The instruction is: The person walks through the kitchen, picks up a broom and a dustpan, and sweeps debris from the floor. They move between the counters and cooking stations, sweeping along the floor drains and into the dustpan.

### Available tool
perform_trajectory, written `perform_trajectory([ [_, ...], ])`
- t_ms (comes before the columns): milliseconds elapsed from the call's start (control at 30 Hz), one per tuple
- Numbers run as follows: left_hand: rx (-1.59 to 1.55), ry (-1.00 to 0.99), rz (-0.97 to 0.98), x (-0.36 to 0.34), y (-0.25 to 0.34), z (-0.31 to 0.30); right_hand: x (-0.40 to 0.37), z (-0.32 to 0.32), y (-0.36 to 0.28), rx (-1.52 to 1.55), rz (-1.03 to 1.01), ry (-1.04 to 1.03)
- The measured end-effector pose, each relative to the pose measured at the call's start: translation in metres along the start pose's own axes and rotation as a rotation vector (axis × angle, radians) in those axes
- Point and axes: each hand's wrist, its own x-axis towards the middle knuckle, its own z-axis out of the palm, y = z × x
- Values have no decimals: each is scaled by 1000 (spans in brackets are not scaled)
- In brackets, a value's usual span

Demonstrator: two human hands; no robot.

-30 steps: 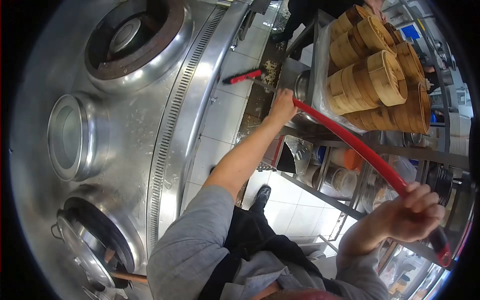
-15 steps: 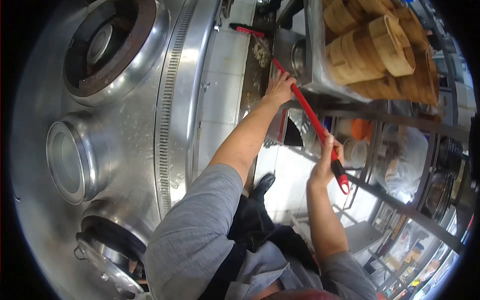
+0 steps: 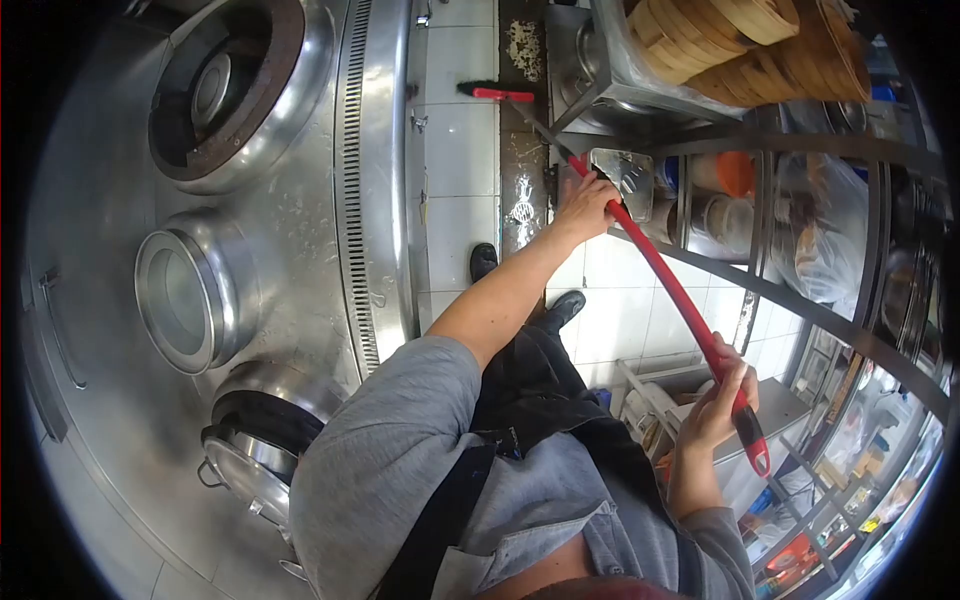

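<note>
A broom [image 3: 665, 275] with a red handle slants across the view. Its red head with dark bristles [image 3: 500, 93] is low over the white tiles, beside the dark floor channel [image 3: 523, 150]; contact with the floor is hard to judge. My left hand [image 3: 585, 208] is wrapped around the lower part of the handle. Higher up, near the black grip and red end cap, my right hand [image 3: 722, 392] is closed on it too. Just beyond the broom head, a patch of pale food scraps [image 3: 523, 50] lies on the channel.
Along the left runs a steel wok range [image 3: 290, 250] with round burners and a lidded pot [image 3: 255, 465]. Steel shelving [image 3: 810, 145] on the right carries bamboo steamers [image 3: 710, 40] and plastic-wrapped items. My black shoes [image 3: 567, 309] stand on the white tiles.
My right hand has drawn back toward my body, lower right in view. The broom head now sits nearer than the scraps, where before it was level with them. The camera view has shifted.
</note>
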Motion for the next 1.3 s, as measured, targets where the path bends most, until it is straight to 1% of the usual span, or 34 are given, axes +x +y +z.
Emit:
perform_trajectory([
  [33, 26, -46, -30, -5, -1, 2, -5, -8, -4, 1, 3, 11],
  [100, 60, -66, -26, -12, -10, 13, -15, -22, -12, 57, 19, 34],
  [167, 62, -102, 24, -15, -38, 43, -25, -37, -22, 39, 32, 66],
  [233, 89, -157, 72, -20, -33, 48, -34, -51, -27, 61, 23, 84],
  [300, 92, -224, 20, -35, -21, 54, -43, -63, -31, 53, 46, 135],
  [367, 139, -227, 34, -45, -17, 66, -48, -76, -33, 86, 40, 150],
  [433, 94, -219, 114, -52, -17, 76, -52, -83, -37, 104, 55, 186],
  [467, 93, -190, 98, -58, -15, 82, -55, -88, -38, 78, 61, 185],
  [500, 96, -194, 98, -62, -9, 81, -57, -93, -39, 53, 68, 182],
  [567, 50, -272, 179, -67, 3, 75, -62, -100, -42, 63, 60, 203],
  [600, 32, -234, 236, -71, 6, 78, -63, -103, -44, 70, 48, 222],
  [700, 7, -263, 238, -83, 14, 86, -63, -111, -54, 28, 20, 210],
  [733, 14, -229, 269, -87, 16, 88, -63, -114, -55, 42, 9, 218],
  [767, 13, -231, 271, -90, 22, 86, -64, -116, -55, 41, 10, 221],
  [833, 92, -304, 166, -93, 35, 79, -65, -122, -58, 46, -16, 226],
  [933, 135, -347, 200, -93, 48, 70, -67, -135, -60, 64, -70, 194],
  [967, 135, -349, 201, -92, 52, 69, -67, -138, -62, 63, -69, 196],
  [1000, 133, -271, 206, -93, 56, 68, -68, -141, -64, 77, -90, 190],
  [1100, 95, -101, 226, -82, 59, 61, -71, -140, -60, 93, -98, 187],
  [1133, 106, -89, 245, -75, 48, 67, -70, -132, -54, 56, -107, 200],
  [1167, 118, -98, 236, -69, 36, 72, -68, -122, -48, 19, -120, 212],
  [1200, 126, -150, 220, -67, 27, 75, -66, -109, -45, -30, -50, 277],
  [1233, 136, -200, 208, -66, 20, 78, -68, -108, -43, -32, -49, 275],
  [1267, 135, -199, 206, -70, 16, 83, -69, -107, -41, -8, -29, 275],
  [1300, 125, -262, 197, -77, 16, 87, -70, -107, -41, 16, -7, 276],
])
